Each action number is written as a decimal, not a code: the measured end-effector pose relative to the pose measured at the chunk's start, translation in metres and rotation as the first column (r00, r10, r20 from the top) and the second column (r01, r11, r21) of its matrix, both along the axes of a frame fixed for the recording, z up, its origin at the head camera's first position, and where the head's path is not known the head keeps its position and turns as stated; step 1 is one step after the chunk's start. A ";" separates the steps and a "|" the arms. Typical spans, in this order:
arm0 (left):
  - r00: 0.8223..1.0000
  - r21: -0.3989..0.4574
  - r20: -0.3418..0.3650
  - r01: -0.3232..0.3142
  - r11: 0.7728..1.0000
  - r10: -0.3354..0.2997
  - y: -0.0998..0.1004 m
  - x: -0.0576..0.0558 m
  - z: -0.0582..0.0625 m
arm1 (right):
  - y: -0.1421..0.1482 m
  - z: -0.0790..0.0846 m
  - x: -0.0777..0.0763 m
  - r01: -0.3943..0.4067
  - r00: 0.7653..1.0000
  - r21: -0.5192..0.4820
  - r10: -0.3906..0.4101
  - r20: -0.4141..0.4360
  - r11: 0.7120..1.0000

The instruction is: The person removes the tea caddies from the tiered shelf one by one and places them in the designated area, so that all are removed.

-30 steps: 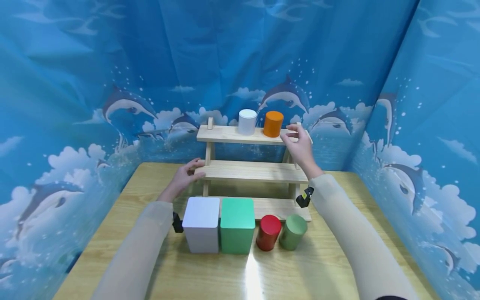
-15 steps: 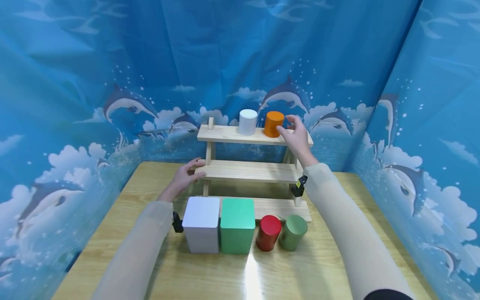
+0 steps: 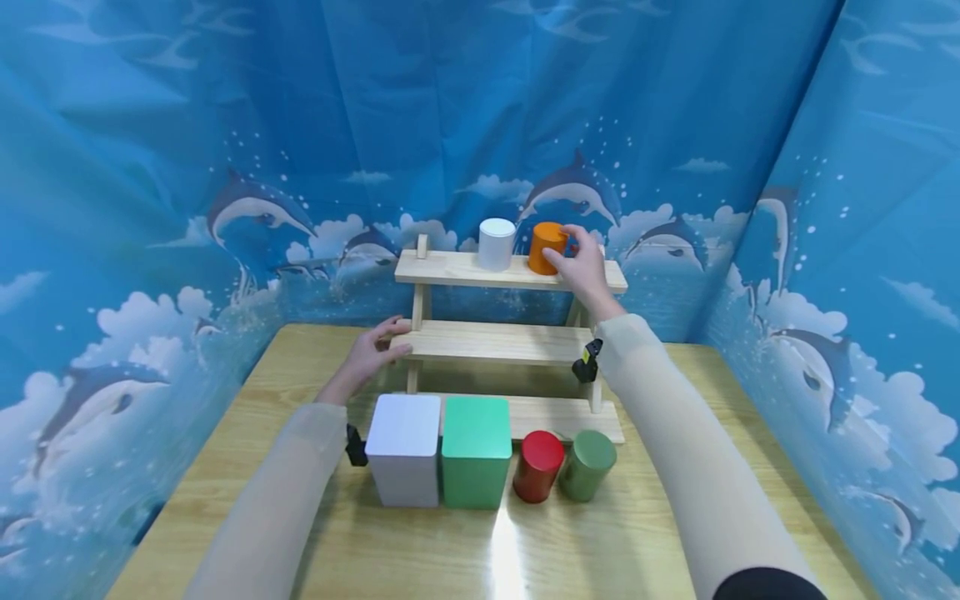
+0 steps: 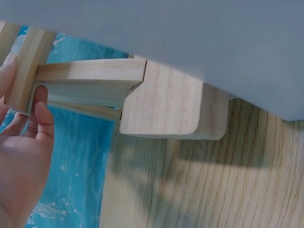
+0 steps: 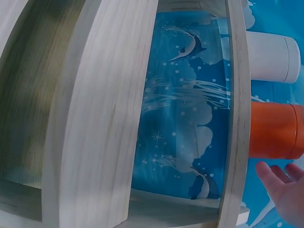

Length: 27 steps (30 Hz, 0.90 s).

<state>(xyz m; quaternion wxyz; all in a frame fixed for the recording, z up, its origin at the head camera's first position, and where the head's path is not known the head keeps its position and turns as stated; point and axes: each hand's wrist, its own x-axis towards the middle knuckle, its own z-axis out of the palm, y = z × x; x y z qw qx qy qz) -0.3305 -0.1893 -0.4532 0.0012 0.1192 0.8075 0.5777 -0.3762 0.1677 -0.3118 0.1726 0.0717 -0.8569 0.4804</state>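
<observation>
A three-tier wooden display stand (image 3: 502,342) stands at the back of the table. My left hand (image 3: 372,350) grips the left end of its middle board; in the left wrist view, the thumb and fingers (image 4: 43,121) lie on opposite sides of the board. On the top tier are a white cylinder (image 3: 496,245) and an orange cylinder (image 3: 545,250), both upright. My right hand (image 3: 587,265) is at the right side of the orange cylinder, thumb in front of it and index finger by its upper edge. In the right wrist view its fingertips (image 5: 266,173) appear just short of the cylinder.
In front of the stand are a pale grey-white block (image 3: 405,467), a green block (image 3: 476,467), a red cylinder (image 3: 537,471) and an olive-green cylinder (image 3: 587,471). A blue dolphin-print curtain (image 3: 420,108) hangs behind and beside the wooden table (image 3: 420,558).
My right hand has moved left along the top tier, from beside the orange cylinder to right up against its side. The left hand and the cylinders have stayed in place.
</observation>
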 end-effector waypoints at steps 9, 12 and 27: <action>1.000 0.013 0.009 -0.006 1.000 0.006 0.000 -0.002 0.000 | -0.005 -0.004 -0.004 0.007 1.000 0.001 -0.007 -0.021 1.000; 1.000 0.023 0.013 -0.007 1.000 0.007 0.001 -0.002 0.000 | -0.006 -0.005 -0.005 0.016 0.999 -0.020 -0.016 -0.029 1.000; 0.997 0.074 0.073 -0.033 0.997 0.028 -0.001 -0.002 -0.001 | -0.009 -0.010 0.002 0.033 0.988 -0.095 -0.046 -0.146 0.995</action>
